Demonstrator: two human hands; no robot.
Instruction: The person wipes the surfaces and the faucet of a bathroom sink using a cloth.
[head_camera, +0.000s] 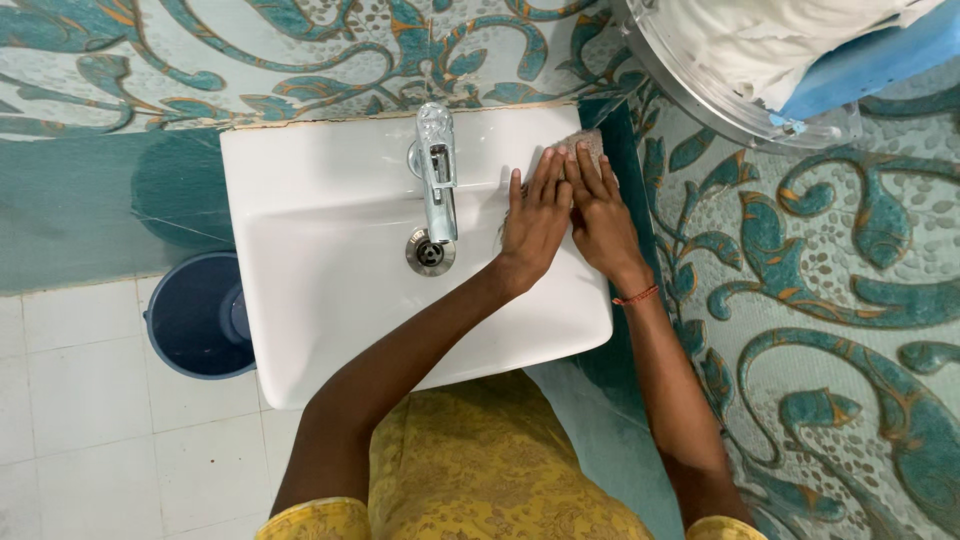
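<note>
Both hands press flat, fingers together, on a brownish scrub pad (588, 143) at the sink's (330, 330) upper-right rim: right hand (603, 222) covering it, left hand (537, 220) alongside. The pad looks soft, light, likely wet; best pinched by its edges. Tap (437, 170) sits centre.

White glossy ceramic wall basin (330, 330) was plain, unpatterned. Chrome tap (436, 170) and round drain (430, 252) were silver. Brownish-grey scrub pad (588, 143) showed under fingers at basin's far right corner. Thin orange-red thread band (637, 296) circled right wrist. Yellow garment (480, 460) carried faint tonal print. Dark blue round plastic bucket (195, 315) stood on off-white square floor tiles (80, 400). Wall tiles (830, 290) were pale pebble-textured with teal swirling leaf scrolls, orange accents; plain teal band (80, 210) ran left of basin.
</note>
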